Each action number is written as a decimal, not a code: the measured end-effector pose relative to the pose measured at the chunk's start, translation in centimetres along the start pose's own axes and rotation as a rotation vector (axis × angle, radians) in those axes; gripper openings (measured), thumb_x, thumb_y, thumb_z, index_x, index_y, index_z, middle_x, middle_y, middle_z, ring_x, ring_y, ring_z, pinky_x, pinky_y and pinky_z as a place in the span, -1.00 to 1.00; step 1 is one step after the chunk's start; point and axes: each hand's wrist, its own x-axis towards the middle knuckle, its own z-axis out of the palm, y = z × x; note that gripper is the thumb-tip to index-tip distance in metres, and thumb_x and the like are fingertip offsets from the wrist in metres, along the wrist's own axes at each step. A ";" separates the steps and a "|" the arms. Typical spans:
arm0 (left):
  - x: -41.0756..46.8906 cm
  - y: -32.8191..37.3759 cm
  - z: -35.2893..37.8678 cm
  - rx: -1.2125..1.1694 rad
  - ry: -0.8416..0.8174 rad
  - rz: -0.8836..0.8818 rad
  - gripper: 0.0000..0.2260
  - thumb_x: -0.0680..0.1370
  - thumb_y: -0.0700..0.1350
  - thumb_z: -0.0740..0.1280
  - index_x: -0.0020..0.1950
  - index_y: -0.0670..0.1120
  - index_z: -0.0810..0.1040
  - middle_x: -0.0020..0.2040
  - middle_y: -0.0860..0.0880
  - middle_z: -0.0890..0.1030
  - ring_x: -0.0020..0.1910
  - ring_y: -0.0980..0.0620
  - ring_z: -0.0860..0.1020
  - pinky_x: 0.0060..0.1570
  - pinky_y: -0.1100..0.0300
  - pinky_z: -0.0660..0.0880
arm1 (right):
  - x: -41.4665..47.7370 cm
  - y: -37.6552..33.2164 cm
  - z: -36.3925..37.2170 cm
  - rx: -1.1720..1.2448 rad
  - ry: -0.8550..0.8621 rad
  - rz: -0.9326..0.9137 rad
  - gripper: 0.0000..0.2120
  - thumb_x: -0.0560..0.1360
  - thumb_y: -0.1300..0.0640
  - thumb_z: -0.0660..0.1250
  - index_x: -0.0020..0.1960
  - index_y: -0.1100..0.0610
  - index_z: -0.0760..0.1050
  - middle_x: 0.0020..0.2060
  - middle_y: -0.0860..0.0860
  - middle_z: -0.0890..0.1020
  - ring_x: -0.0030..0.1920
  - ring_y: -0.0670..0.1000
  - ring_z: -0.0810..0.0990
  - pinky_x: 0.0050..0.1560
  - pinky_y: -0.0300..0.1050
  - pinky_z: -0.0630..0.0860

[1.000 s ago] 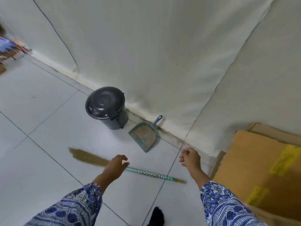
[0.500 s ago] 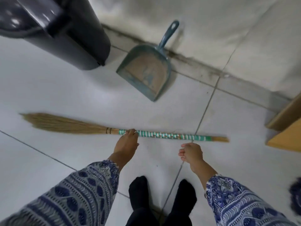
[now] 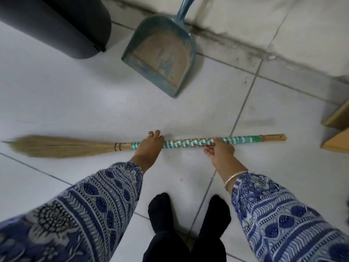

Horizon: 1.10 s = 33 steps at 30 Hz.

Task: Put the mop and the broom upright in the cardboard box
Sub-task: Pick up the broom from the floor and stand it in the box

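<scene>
Green-and-white banded broom (image 3: 188, 143); blue patterned sleeves (image 3: 283, 214).

One head-worn camera is looking steeply down from above at the tiled floor (image 3: 66, 95), facing the wall base (image 3: 236, 33). It is sitting close over both outstretched sleeves, with the person's own feet (image 3: 188, 214) showing at the bottom edge.

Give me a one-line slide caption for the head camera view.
Both hands, left and right, grip the green-and-white-wrapped straw broom lying flat on the pale tiled floor.
</scene>
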 end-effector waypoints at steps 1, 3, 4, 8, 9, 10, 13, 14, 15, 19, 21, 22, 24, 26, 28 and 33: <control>-0.8 0.4 -0.9 -0.028 -0.010 -0.010 -0.72 0.48 -0.40 0.21 0.18 -0.24 0.38 0.19 -0.18 0.39 0.17 -0.15 0.39 0.00 0.03 0.53 | -1.3 -0.7 -0.4 -0.001 0.022 -0.031 -0.67 0.51 0.22 0.29 0.20 0.37 0.41 -0.33 0.16 0.50 -0.16 0.14 0.64 0.01 0.01 0.57; -2.6 1.2 -3.1 -0.099 -0.045 -0.034 -0.75 0.49 -0.36 0.22 0.16 -0.21 0.38 0.16 -0.16 0.44 0.14 -0.13 0.43 -0.03 0.02 0.53 | -4.3 -2.0 -1.5 -0.023 0.045 -0.102 -0.70 0.50 0.22 0.30 0.15 0.39 0.45 -0.32 0.15 0.53 -0.34 0.06 0.55 -0.05 -0.01 0.55; -3.5 1.8 -5.0 -0.148 -0.063 -0.049 -0.77 0.50 -0.34 0.22 0.14 -0.19 0.39 0.14 -0.16 0.47 0.12 -0.14 0.46 -0.04 0.00 0.52 | -6.3 -3.0 -2.0 -0.040 0.053 -0.150 -0.76 0.49 0.23 0.31 0.06 0.39 0.49 -0.31 0.16 0.54 -0.34 0.05 0.54 -0.08 -0.01 0.55; -8.8 4.8 -16.0 -0.306 -0.073 -0.066 -0.84 0.47 -0.27 0.28 0.04 -0.18 0.43 0.07 -0.19 0.56 0.07 -0.21 0.52 -0.03 -0.09 0.48 | -17.7 -9.2 -3.5 -0.071 0.031 -0.409 -0.80 0.46 0.31 0.32 -0.33 0.18 0.47 -0.27 0.17 0.57 -0.21 0.12 0.56 -0.21 -0.01 0.58; -10.1 5.6 -18.5 -0.330 -0.050 -0.052 -0.83 0.46 -0.26 0.31 0.03 -0.19 0.44 0.06 -0.20 0.57 0.05 -0.22 0.52 -0.04 -0.09 0.48 | -20.7 -10.7 -3.9 -0.089 0.014 -0.482 -0.83 0.46 0.30 0.31 -0.31 0.20 0.48 -0.27 0.15 0.57 -0.18 0.11 0.57 -0.18 -0.01 0.60; -11.4 6.3 -20.9 -0.362 -0.028 -0.043 -0.82 0.44 -0.25 0.33 0.02 -0.19 0.44 0.05 -0.21 0.57 0.04 -0.24 0.53 -0.04 -0.08 0.49 | -24.1 -12.2 -4.4 -0.113 -0.013 -0.547 -0.88 0.46 0.29 0.31 -0.25 0.22 0.51 -0.26 0.15 0.57 -0.17 0.10 0.57 -0.17 -0.04 0.60; -16.4 9.0 -28.5 -0.457 0.034 0.004 -0.79 0.42 -0.23 0.37 0.01 -0.21 0.46 0.04 -0.22 0.59 0.02 -0.24 0.54 -0.04 -0.04 0.48 | -35.1 -16.8 -6.8 -0.183 -0.084 -0.743 -0.86 0.47 0.24 0.31 -0.27 0.14 0.50 -0.31 0.05 0.57 -0.20 0.04 0.58 -0.14 -0.06 0.58; -18.2 10.0 -30.8 -0.490 0.047 0.010 -0.79 0.41 -0.22 0.38 0.01 -0.22 0.46 0.04 -0.22 0.59 0.01 -0.23 0.54 -0.05 -0.02 0.47 | -38.4 -17.9 -7.7 -0.212 -0.100 -0.808 -0.82 0.47 0.23 0.32 -0.30 0.10 0.48 -0.33 0.02 0.57 -0.22 0.01 0.58 -0.11 -0.04 0.58; -20.1 11.5 -33.6 -0.513 0.086 0.031 -0.79 0.41 -0.22 0.39 0.00 -0.22 0.47 0.03 -0.22 0.60 0.00 -0.23 0.55 -0.06 -0.01 0.47 | -42.4 -19.4 -9.3 -0.221 -0.099 -0.876 -0.82 0.47 0.22 0.32 -0.31 0.08 0.48 -0.34 0.01 0.57 -0.24 -0.01 0.58 -0.09 -0.02 0.59; -27.3 18.2 -42.3 -0.585 0.163 0.162 -0.82 0.39 -0.20 0.42 -0.15 -0.11 0.41 -0.04 -0.20 0.62 -0.06 -0.21 0.56 -0.18 0.07 0.42 | -55.7 -24.1 -16.5 -0.284 -0.090 -1.131 -0.93 0.47 0.21 0.33 -0.18 0.19 0.51 -0.32 0.10 0.61 -0.25 0.03 0.61 -0.12 -0.02 0.62; -30.5 22.3 -46.2 -0.558 0.175 0.258 -0.79 0.38 -0.20 0.43 -0.17 -0.07 0.39 -0.06 -0.18 0.62 -0.09 -0.14 0.55 -0.22 0.18 0.32 | -60.9 -25.7 -21.2 -0.291 -0.058 -1.240 -0.95 0.45 0.21 0.35 -0.15 0.20 0.53 -0.33 0.09 0.63 -0.27 0.00 0.63 -0.21 -0.11 0.63; -31.8 24.2 -47.7 -0.548 0.174 0.291 -0.77 0.38 -0.20 0.43 -0.18 -0.05 0.37 -0.08 -0.17 0.62 -0.13 -0.11 0.53 -0.21 0.21 0.29 | -62.8 -26.4 -23.2 -0.289 -0.055 -1.274 -0.96 0.44 0.22 0.36 -0.14 0.20 0.54 -0.36 0.04 0.62 -0.32 -0.11 0.62 -0.27 -0.22 0.62; -34.8 29.6 -50.6 -0.554 0.221 0.375 -0.73 0.37 -0.19 0.44 -0.22 -0.05 0.33 -0.14 -0.17 0.60 -0.18 -0.10 0.50 -0.23 0.22 0.26 | -66.7 -28.0 -29.2 -0.252 -0.027 -1.341 -0.97 0.43 0.24 0.37 -0.15 0.19 0.54 -0.38 -0.04 0.60 -0.42 -0.27 0.59 -0.34 -0.38 0.57; -36.9 34.2 -51.7 -0.538 0.242 0.421 -0.70 0.36 -0.20 0.45 -0.31 -0.01 0.30 -0.15 -0.19 0.61 -0.16 -0.15 0.53 -0.24 0.21 0.27 | -69.1 -28.9 -34.2 -0.245 -0.001 -1.372 -0.93 0.42 0.24 0.38 -0.20 0.13 0.51 -0.34 0.03 0.63 -0.37 -0.21 0.62 -0.26 -0.27 0.62; -39.6 40.4 -52.9 -0.547 0.281 0.487 -0.60 0.35 -0.20 0.45 -0.39 0.07 0.23 -0.23 -0.11 0.54 -0.22 -0.07 0.47 -0.25 0.22 0.28 | -71.5 -29.7 -41.0 -0.207 0.032 -1.413 -0.84 0.41 0.25 0.39 -0.27 0.04 0.48 -0.31 0.07 0.64 -0.25 0.04 0.67 -0.15 -0.01 0.64; -45.6 55.4 -51.9 -0.508 0.281 0.627 -0.84 0.37 -0.20 0.45 -0.23 -0.08 0.47 -0.18 -0.10 0.56 -0.21 0.04 0.42 -0.27 0.22 0.27 | -73.4 -30.6 -57.6 -0.168 0.095 -1.478 -0.76 0.40 0.27 0.39 -0.30 -0.02 0.46 -0.35 -0.03 0.61 -0.23 0.08 0.64 -0.07 0.07 0.63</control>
